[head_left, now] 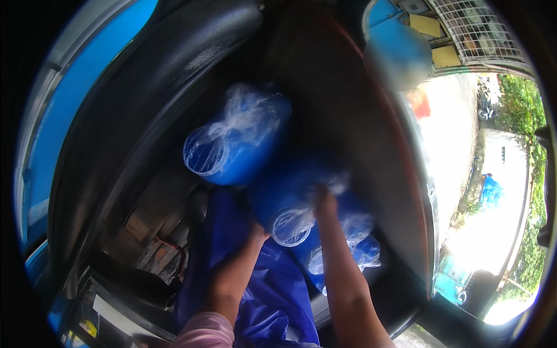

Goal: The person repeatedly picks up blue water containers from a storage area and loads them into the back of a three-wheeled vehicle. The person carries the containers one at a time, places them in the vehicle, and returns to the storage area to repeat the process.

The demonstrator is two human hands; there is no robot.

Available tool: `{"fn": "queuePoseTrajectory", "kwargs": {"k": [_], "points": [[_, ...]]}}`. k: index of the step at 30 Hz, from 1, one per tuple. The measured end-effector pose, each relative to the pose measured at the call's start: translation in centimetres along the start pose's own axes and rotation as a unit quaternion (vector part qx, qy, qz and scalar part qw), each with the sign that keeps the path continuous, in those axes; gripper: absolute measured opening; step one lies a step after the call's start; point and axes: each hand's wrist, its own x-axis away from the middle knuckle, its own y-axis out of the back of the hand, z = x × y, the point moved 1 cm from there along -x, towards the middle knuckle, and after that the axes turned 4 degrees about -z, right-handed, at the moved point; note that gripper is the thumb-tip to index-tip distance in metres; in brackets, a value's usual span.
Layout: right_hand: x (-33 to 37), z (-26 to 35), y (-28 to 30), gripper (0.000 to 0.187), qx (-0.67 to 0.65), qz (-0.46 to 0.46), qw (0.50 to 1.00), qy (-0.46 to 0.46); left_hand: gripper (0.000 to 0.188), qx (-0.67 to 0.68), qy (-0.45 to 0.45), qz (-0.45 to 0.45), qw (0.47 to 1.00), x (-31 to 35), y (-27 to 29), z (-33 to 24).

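Note:
In a dark hollow with curved sides, several blue rounded containers lie close together, with clear plastic wrapped over their ends. The farthest blue container (pixel 255 153) is tilted, its clear plastic gathered in a knot. My right hand (pixel 325 203) is at the crumpled plastic on the middle blue container (pixel 275 191); motion smears its fingers. Beside that container's lower left is my left hand (pixel 258 232), whose fingers are mostly hidden. Another plastic-wrapped blue container (pixel 362 252) lies to the right, partly behind my right forearm. A shiny dark blue sheet (pixel 270 293) spreads under my left forearm.
A padded black rim (pixel 191 40) curves along the left. The dark wall (pixel 377 151) rises on the right, with bright pavement (pixel 452 116) and greenery (pixel 525 110) beyond it. Wooden slats (pixel 165 252) show at lower left. A white wire grid (pixel 481 32) stands at top right.

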Motion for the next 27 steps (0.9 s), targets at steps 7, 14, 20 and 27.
{"fn": "queuePoseTrajectory", "kwargs": {"k": [7,14,20,27], "points": [[-0.9,0.2,1.2,0.051,0.363,-0.030,0.923,0.126,0.014,-0.510,-0.320,-0.138,0.786,5.0,-2.4,-14.5],[9.9,4.2,1.5,0.050,0.534,-0.063,0.780,0.320,0.023,-0.577,-0.576,-0.092,0.572,4.8,-13.7,-30.6],[21.5,19.9,0.8,0.023,0.511,-0.080,0.602,0.609,0.046,-0.701,-0.379,0.020,0.604,-4.3,-18.8,-33.3],[16.6,29.1,0.7,0.045,0.524,-0.175,0.592,0.587,0.047,-0.785,-0.353,-0.055,0.506,-6.2,-18.6,-31.0]]}}
